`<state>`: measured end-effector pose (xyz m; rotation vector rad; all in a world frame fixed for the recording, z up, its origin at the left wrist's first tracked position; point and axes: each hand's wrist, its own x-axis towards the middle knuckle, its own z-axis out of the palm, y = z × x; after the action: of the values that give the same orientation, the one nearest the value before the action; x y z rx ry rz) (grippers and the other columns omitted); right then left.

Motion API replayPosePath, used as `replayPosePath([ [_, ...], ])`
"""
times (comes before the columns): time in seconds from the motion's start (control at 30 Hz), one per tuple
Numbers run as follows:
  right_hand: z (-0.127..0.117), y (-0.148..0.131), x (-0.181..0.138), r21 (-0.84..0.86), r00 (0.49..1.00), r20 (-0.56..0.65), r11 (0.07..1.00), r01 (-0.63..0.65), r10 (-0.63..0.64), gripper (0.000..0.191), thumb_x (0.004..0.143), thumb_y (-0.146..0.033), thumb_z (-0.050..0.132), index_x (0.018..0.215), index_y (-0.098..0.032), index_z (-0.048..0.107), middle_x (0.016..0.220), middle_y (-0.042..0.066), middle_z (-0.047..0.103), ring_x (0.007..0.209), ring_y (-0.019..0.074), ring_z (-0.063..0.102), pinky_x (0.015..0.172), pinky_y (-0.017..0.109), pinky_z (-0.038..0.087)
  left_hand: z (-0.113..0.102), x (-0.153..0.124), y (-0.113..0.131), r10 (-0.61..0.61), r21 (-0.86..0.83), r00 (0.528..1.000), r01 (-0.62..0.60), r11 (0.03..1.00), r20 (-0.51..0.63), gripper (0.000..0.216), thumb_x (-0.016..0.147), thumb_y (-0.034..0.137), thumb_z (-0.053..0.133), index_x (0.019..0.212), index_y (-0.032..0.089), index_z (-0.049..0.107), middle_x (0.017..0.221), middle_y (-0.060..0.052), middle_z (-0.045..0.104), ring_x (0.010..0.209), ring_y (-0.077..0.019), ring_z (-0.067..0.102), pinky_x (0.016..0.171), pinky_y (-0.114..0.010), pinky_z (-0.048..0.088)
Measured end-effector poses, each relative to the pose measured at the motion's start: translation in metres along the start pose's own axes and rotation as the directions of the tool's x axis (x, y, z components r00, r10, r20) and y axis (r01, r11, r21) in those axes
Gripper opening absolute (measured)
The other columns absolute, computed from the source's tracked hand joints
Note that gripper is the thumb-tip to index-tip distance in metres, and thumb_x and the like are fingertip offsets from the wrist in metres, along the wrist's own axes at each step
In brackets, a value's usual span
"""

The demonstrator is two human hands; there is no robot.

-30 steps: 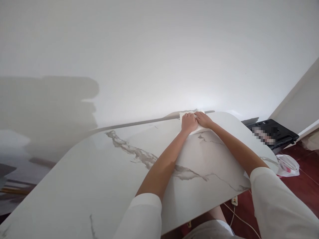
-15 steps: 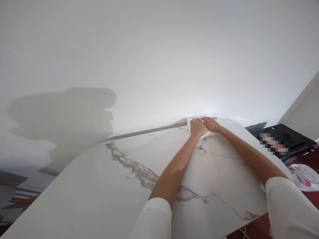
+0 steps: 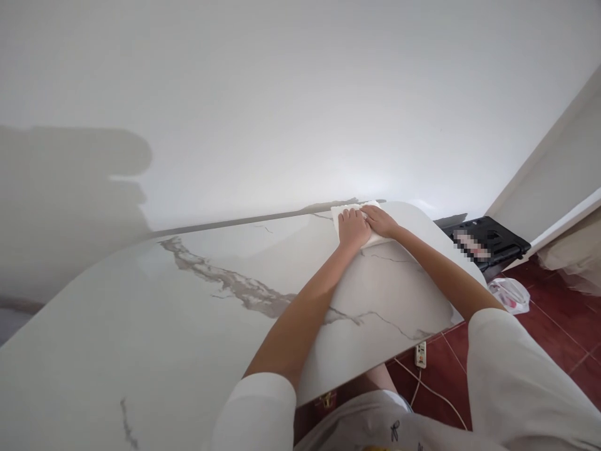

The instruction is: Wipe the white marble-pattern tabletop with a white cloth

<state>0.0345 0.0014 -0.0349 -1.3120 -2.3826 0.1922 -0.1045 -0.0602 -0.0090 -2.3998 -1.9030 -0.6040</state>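
White cloth (image 3: 374, 240) lies on the marbled surface (image 3: 154, 338), near its wall-side edge. Left hand (image 3: 355, 229) and right hand (image 3: 381, 222) rest palm-down on it, side by side; cannot tell whether either grips. Black case (image 3: 493, 241) stands beyond the right end.

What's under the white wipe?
The white wipe lies on the marble-patterned tabletop, with the left hand and right hand on top; the patch directly underneath is covered, so marks there can't be seen.
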Motion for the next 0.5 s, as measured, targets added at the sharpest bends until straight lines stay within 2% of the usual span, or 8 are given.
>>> replayPosePath([
  [0.27,-0.007,-0.038,-0.064,-0.004,1.0,-0.022,1.0,-0.006,0.006,0.047,0.096,-0.028,0.032,0.137,-0.018,0.052,0.146,0.012,0.052,0.138,0.0281,0.043,0.116,0.051,0.034,-0.017,-0.059,0.018,0.041,0.027,0.998,-0.042,0.999,0.046,0.039,0.095,0.021,0.032,0.124,0.007,0.055,0.128,-0.018,0.058,0.125,-0.0324,0.046,0.108,-0.044,0.032],
  [0.5,-0.011,-0.07,-0.123,-0.04,1.0,-0.011,0.999,0.0,-0.001,0.051,0.099,-0.031,0.026,0.142,-0.014,0.048,0.15,0.014,0.047,0.142,0.0284,0.038,0.119,0.051,0.029,-0.038,-0.12,0.036,0.07,0.032,0.995,-0.072,0.997,0.078,0.042,0.096,0.022,0.032,0.13,0.005,0.052,0.132,-0.019,0.056,0.129,-0.0337,0.044,0.11,-0.045,0.031],
])
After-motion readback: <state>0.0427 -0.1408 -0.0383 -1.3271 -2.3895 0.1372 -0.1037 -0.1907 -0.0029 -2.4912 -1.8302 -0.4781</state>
